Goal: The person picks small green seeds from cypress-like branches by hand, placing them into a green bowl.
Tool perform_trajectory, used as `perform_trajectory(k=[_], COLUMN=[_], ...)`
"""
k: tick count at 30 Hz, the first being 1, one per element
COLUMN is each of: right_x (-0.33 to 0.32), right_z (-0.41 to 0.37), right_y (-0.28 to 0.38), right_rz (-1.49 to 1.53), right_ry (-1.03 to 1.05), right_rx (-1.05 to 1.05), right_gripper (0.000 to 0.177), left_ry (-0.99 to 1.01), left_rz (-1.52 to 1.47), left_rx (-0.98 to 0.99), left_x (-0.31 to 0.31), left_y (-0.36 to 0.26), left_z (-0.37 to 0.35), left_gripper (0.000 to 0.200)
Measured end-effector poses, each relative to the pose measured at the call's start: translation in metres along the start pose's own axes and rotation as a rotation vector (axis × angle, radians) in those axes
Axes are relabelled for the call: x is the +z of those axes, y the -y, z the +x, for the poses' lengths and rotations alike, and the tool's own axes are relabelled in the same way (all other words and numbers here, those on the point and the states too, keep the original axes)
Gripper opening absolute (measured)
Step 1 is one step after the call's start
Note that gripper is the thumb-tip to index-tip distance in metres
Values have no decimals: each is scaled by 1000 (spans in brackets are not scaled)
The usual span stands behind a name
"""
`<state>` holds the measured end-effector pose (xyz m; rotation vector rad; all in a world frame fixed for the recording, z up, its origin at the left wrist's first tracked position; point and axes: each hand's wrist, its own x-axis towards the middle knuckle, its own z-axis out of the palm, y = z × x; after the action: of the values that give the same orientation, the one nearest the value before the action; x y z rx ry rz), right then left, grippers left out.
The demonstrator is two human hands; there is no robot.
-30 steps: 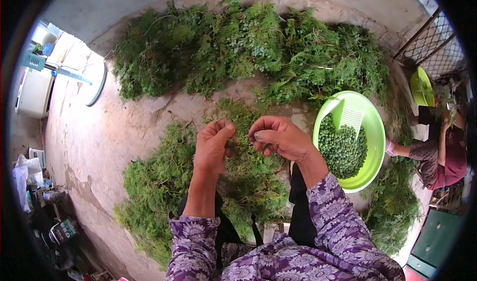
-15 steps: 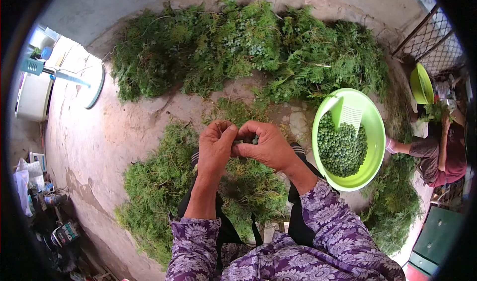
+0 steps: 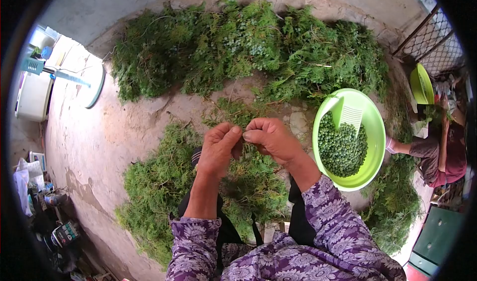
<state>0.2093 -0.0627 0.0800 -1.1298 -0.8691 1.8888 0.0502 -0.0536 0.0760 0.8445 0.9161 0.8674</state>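
My left hand (image 3: 218,148) and my right hand (image 3: 272,140) meet in front of me with thumbs and fingers pinched, their tips close together. Whatever lies between the fingertips is too small to make out. Below and around them are cut green branches (image 3: 159,181) on the ground. To the right of my right hand stands a light green basin (image 3: 376,147) with a ribbed inner part, holding many small round green berries (image 3: 340,149).
A long heap of leafy branches (image 3: 228,47) lies along the wall. At the right, another person (image 3: 447,147) sits near a second green basin (image 3: 422,85) and more branches. A pedestal fan (image 3: 92,85) stands at upper left, with clutter (image 3: 54,211) below it.
My right hand has turned and opened its hold somewhat, and the dark berries seen in it are out of sight. My left hand has shifted slightly. The other person's hands have moved.
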Motion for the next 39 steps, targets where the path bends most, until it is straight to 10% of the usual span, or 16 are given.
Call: perform_trajectory(k=[6,18,39], right_x=[-9,10,8], right_z=[-2,-1,-2], right_y=[-1,1,1], right_rz=[613,92,195], right_ry=[321,87,39], right_rx=[-61,-24,15], right_gripper=[12,30,24], left_ry=[-164,-193,-78], left_rz=[-251,-244,-145], left_rx=[-14,-54,-76], left_x=[-11,-9,-2], left_y=[-2,-8,-9], left_z=[1,-1,-4], left_gripper=[12,15,21])
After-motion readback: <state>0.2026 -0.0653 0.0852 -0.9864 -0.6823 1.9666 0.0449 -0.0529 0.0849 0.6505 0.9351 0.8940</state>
